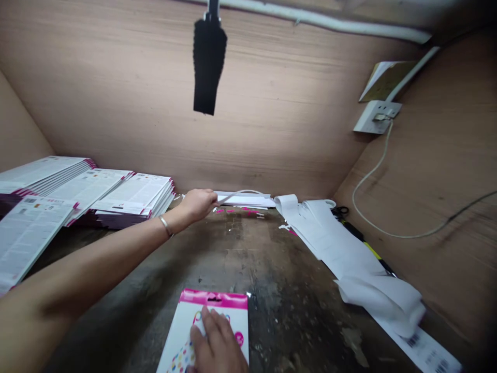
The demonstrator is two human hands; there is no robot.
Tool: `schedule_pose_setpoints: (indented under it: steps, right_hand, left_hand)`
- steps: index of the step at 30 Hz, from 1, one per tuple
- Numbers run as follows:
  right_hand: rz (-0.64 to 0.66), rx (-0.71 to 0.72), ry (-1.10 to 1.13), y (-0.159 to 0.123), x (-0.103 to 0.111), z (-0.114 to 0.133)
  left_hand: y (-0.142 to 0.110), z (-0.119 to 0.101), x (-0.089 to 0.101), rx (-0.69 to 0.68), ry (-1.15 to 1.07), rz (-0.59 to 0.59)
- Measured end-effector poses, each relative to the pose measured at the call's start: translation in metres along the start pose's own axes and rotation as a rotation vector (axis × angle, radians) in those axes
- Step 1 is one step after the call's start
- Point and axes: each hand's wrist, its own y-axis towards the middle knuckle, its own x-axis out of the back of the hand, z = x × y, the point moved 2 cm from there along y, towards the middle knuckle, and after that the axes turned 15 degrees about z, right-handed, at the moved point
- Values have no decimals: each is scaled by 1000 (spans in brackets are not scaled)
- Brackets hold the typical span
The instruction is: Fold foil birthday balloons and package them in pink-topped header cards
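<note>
My left hand (199,203) reaches to the back of the table, fingers closed on the end of a thin white strip (243,192) that curves off to the right. Below that strip, flat white paper strips (248,201) lie along the wall. Near me, my right hand (219,342) rests on a flat white packet (176,331) with a pink top band, a hanging hole and coloured dots. Its fingers are stretched out over the front, covering part of the print; the packet's lower edge is out of view.
Stacks of printed white packets (132,191) stand at the left. A long curled roll of label paper (349,248) runs down the right, beside black scissors (341,211) and a yellow-black cutter (373,251). A black strap (209,67) hangs above; a cable leaves the socket (376,116).
</note>
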Motion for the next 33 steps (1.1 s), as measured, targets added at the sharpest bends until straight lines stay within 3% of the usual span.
schedule_pose_setpoints:
  steps: [4,6,9,11,15,17,20,27,30,33]
  right_hand:
    - [80,92,-36,42,83,-13]
    - [68,54,-126,62,121,-25]
    - [341,112,2,72,146,-37]
    - [516,63,172,66,150,-43]
    - [615,-121,403,47,154,-50]
    - [659,-159,470,40,155,-51]
    - [681,-196,505,36,152,-51]
    - [702,-182,476,26,145,-57]
    - [771,-141,470,25,149,-53]
    - [820,-1,511,33,156,-34]
  left_hand:
    - [-83,-68,19,-242,13,40]
    - [-120,-94,30,-383,2,36]
    - [-156,-106,44,-437,-168,66]
    - [-170,-96,47,-361,-384,165]
    - [-196,-65,34,-169,-1002,394]
    - [-210,-61,24,-111,-1293,409]
    - [-227,-71,14,-43,-1522,357]
    - [-243,-93,10,28,-1541,218]
    - [-246,-95,10,-17,-1384,150]
    - [-246,-101,11,-114,-1148,19]
